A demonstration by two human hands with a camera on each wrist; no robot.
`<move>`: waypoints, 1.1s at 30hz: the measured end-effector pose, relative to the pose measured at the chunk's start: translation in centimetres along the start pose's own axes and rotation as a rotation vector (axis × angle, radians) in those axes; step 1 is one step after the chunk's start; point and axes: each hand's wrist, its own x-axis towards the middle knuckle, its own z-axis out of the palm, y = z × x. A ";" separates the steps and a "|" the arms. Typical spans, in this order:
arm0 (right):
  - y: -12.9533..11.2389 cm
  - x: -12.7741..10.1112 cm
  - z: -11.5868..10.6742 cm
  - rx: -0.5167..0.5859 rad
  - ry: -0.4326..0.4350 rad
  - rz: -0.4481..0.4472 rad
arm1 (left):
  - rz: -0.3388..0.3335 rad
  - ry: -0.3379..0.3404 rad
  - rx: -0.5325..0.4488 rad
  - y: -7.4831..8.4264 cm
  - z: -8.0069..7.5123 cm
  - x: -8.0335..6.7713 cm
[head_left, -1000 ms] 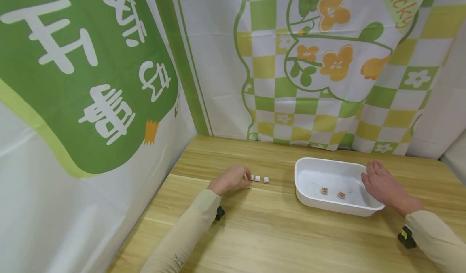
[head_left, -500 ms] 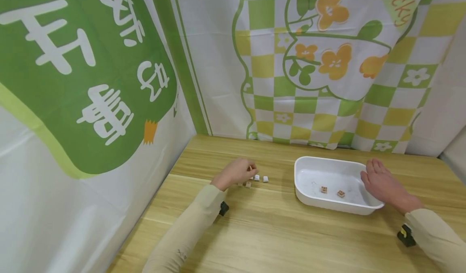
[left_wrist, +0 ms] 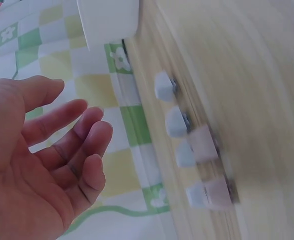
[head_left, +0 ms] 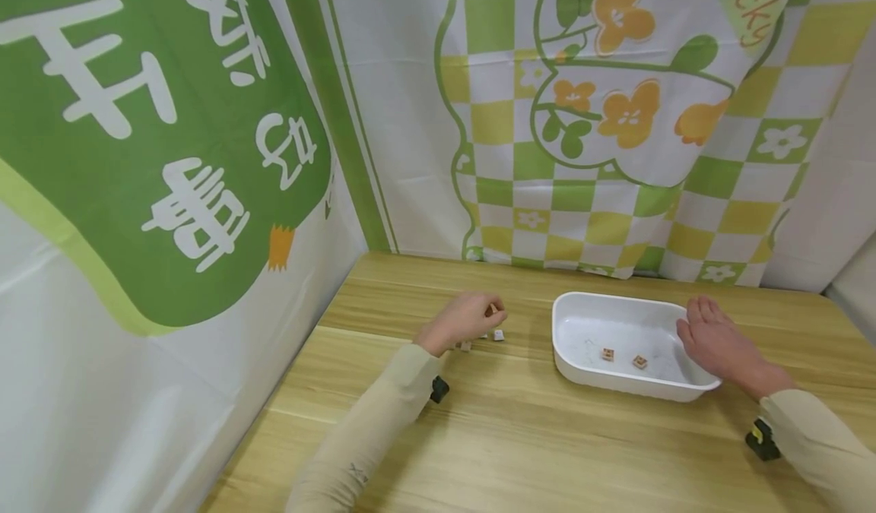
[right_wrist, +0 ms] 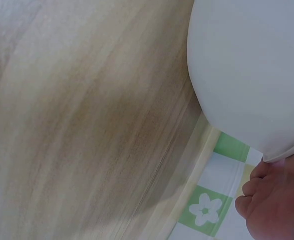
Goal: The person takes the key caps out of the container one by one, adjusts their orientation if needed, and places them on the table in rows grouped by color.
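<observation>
White tray [head_left: 684, 384]: shallow rectangular dish with rounded corners, standing on the wooden table [head_left: 534, 452] toward the right, near the patterned cloth backdrop [head_left: 616, 156]. Contents: two small brown-topped cubes [head_left: 607, 354], lying apart from each other on the tray floor toward its near side; the rest of the floor shows only faint marks. Right hand [head_left: 718, 342]: rests against the tray's right end wall, fingers straight and together, laid along the rim and gripping nothing; in the right wrist view only fingertips [right_wrist: 267, 200] show beside the tray's outer white wall [right_wrist: 247, 65]. Loose cubes on table [left_wrist: 194, 145]: a short row of four small pieces, white with pale pinkish faces, lying left of the tray and well apart from it; the left wrist view blurs them. Left hand [head_left: 465, 319]: raised just above and beside that row, on its left end. In the left wrist view the palm [left_wrist: 31, 165] is turned open, fingers loosely spread and slightly bent, with nothing in it and clear air between fingers and cubes. In the head view a small brownish speck sits at the fingertips; whether it is a pinched cube cannot be told. Sleeves [head_left: 369, 437]: beige, long, both arms.
</observation>
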 end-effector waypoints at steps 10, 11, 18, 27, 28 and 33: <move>-0.2 -0.1 -0.1 0.010 -0.004 0.009 | 0.006 0.021 -0.019 2.3 0.3 1.3; -0.2 -0.1 -0.1 0.010 -0.004 0.007 | 0.009 0.019 -0.022 2.5 0.4 1.4; -0.1 -0.1 -0.2 0.032 -0.023 0.016 | 0.066 0.043 -0.020 3.7 0.8 2.2; -0.1 -0.1 -0.2 0.030 -0.014 0.011 | 0.116 0.080 -0.068 5.5 1.4 3.3; -0.2 -0.1 -0.2 0.027 -0.011 0.011 | 0.124 0.085 -0.071 5.6 1.5 3.4; -0.3 -0.1 -0.3 0.015 -0.010 0.013 | 0.156 0.109 -0.075 6.7 1.9 4.0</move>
